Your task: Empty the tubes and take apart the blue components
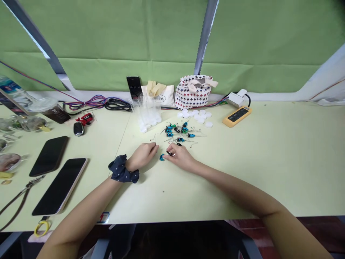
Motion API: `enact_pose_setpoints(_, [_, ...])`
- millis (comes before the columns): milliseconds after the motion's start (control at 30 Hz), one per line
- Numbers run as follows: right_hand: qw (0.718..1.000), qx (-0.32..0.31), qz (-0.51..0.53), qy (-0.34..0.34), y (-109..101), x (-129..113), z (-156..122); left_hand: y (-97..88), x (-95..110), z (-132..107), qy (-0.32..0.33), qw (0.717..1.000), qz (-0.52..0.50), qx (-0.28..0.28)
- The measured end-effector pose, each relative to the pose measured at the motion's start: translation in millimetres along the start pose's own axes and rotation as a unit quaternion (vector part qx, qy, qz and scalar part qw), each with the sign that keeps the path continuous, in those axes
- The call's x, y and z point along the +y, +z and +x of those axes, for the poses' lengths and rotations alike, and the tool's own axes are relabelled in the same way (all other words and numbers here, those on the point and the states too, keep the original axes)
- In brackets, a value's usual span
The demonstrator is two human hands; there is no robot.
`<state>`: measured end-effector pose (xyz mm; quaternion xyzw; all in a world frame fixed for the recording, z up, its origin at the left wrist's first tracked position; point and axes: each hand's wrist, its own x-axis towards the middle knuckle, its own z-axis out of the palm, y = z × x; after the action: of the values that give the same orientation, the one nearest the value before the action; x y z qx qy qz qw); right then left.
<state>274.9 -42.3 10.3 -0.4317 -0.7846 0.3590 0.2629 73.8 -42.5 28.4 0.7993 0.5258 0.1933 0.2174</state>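
"Left hand point(142, 156), what does it pinch?"

"One thin bent silver wire point(155, 138)."

"Right hand point(179, 156)?"

"It pinches a tiny black piece point(169, 153), just beside a small blue piece point(161, 157), near a heap of blue wired parts point(176, 131)."

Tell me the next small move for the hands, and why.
Probably bring the thin wire in the left hand down to the small blue piece. That piece lies on the table right by the right hand, which seems to pinch a small dark piece, so the two hands are already close together.
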Motion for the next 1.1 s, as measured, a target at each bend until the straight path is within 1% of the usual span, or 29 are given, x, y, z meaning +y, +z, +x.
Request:
enact_pose_setpoints(67, [0.999,-0.001,0.031,0.012,1.6,-5.2,3.8,-14.2,-2.9,-1.8,-0.024,0.999,0.034,0.001])
enact_pose_setpoints(133, [1.000,-0.014,0.020,0.000,5.4,-12.2,8.2,-32.8,-11.4,-5.5,-0.068,0.995,0.071,-0.020])
enact_pose_setpoints(200, [0.999,-0.025,-0.022,-0.031,12.5,-19.7,14.1,-50.2,-23.6,-10.5,-0.123,0.986,0.093,-0.066])
enact_pose_setpoints(267, [0.994,-0.043,-0.078,-0.061,22.6,-26.5,22.7,-60.9,-35.4,-15.2,-0.177,0.971,0.104,-0.123])
enact_pose_setpoints(300, [0.990,-0.054,-0.111,-0.071,28.3,-29.3,28.2,-62.8,-39.9,-16.9,-0.194,0.965,0.110,-0.138])
enact_pose_setpoints(333, [0.984,-0.064,-0.145,-0.076,33.8,-31.7,34.3,-62.5,-43.2,-18.0,-0.203,0.962,0.123,-0.138])
enact_pose_setpoints(400, [0.971,-0.085,-0.209,-0.079,43.4,-35.1,47.9,-57.3,-46.4,-18.2,-0.203,0.959,0.161,-0.117])
enact_pose_setpoints(467, [0.959,-0.106,-0.251,-0.078,49.4,-37.0,60.8,-49.9,-46.8,-17.0,-0.196,0.955,0.197,-0.101])
enact_pose_setpoints(567, [0.948,-0.131,-0.276,-0.085,50.8,-36.8,71.6,-42.4,-47.0,-14.6,-0.200,0.949,0.220,-0.103])
enact_pose_setpoints(700, [0.947,-0.163,-0.256,-0.106,44.5,-30.0,66.1,-41.3,-48.2,-12.5,-0.217,0.944,0.225,-0.106])
enact_pose_setpoints(767, [0.951,-0.171,-0.232,-0.109,41.2,-25.7,59.9,-43.4,-47.1,-12.3,-0.231,0.943,0.214,-0.105])
enact_pose_setpoints(833, [0.960,-0.166,-0.200,-0.102,39.1,-22.5,55.6,-47.3,-43.9,-13.1,-0.242,0.944,0.205,-0.093])
enact_pose_setpoints(867, [0.966,-0.160,-0.178,-0.096,38.7,-21.6,54.5,-49.8,-41.6,-14.0,-0.238,0.947,0.197,-0.083])
enact_pose_setpoints(933, [0.979,-0.142,-0.116,-0.085,39.1,-21.0,54.2,-54.8,-35.9,-16.3,-0.194,0.967,0.156,-0.061])
enact_pose_setpoints(1000, [0.988,-0.125,-0.044,-0.083,40.2,-21.6,55.3,-58.0,-30.1,-18.5,-0.125,0.988,0.057,-0.066])
enact_pose_setpoints(1033, [0.989,-0.116,-0.009,-0.086,40.7,-22.1,55.8,-58.3,-27.5,-19.3,-0.095,0.992,-0.008,-0.082])
enact_pose_setpoints(1100, [0.990,-0.098,0.047,-0.093,41.6,-23.4,56.5,-56.1,-23.6,-19.9,-0.069,0.982,-0.130,-0.117])
